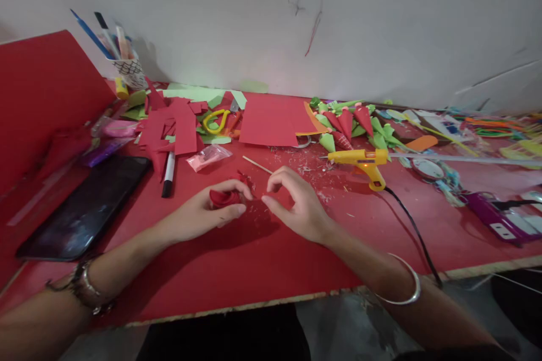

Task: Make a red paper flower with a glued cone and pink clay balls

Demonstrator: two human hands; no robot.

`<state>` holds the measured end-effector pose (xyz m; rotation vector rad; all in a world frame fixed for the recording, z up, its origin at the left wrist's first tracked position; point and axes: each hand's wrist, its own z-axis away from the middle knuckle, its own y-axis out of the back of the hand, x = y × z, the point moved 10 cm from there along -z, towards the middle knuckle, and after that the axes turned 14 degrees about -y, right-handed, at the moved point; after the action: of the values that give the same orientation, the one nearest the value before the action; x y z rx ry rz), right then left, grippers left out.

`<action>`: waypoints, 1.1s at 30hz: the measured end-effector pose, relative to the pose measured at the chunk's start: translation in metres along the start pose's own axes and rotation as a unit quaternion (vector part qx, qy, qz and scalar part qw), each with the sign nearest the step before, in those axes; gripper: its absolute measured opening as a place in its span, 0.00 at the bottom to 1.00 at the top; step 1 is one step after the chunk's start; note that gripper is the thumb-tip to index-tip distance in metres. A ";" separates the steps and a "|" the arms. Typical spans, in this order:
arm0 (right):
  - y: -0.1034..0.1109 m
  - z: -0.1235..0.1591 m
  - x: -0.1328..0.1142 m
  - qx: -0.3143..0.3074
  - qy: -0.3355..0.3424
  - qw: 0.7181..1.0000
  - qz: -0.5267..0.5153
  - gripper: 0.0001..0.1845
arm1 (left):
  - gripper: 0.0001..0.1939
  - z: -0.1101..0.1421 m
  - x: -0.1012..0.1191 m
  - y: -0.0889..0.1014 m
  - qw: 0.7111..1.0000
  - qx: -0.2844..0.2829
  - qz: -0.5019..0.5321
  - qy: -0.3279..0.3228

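My left hand (212, 207) is closed around a small red paper roll (224, 198), which looks coiled like a rose. Part of the roll is hidden by the fingers. Just to its right, my right hand (296, 203) is raised over the table with curled fingers, a gap showing between thumb and forefinger. A thin wooden stick (256, 164) runs behind that hand's knuckles; whether they touch I cannot tell. Farther right, a yellow glue gun (359, 159) lies on its side, a clear glue stick in its back and its black cord trailing to the table edge.
Red paper sheets (271, 121) and scraps (182, 124) lie along the back, near yellow-handled scissors (215, 122). Red and green paper cones (345, 121) are piled beside them. A phone (84, 208) and a marker (168, 175) lie left; a purple power strip (493, 217) is right.
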<state>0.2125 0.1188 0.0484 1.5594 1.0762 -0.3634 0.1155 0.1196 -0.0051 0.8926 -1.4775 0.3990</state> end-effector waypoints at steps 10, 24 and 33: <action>-0.016 0.012 -0.020 -0.065 0.082 0.994 -0.035 0.07 | 0.11 -0.004 0.005 -0.020 0.999 0.014 -0.014 -0.034; -0.014 0.008 -0.011 -0.063 0.030 0.996 -0.051 0.03 | 0.11 -0.002 0.003 -0.016 0.999 0.020 -0.023 -0.008; -0.012 0.007 -0.007 -0.050 0.024 0.997 -0.050 0.02 | 0.17 0.002 0.001 -0.004 0.998 0.039 -0.043 -0.015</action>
<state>0.2018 0.1084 0.0445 1.4370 1.1950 -0.3354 0.1170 0.1155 -0.0057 1.0247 -1.4543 0.3837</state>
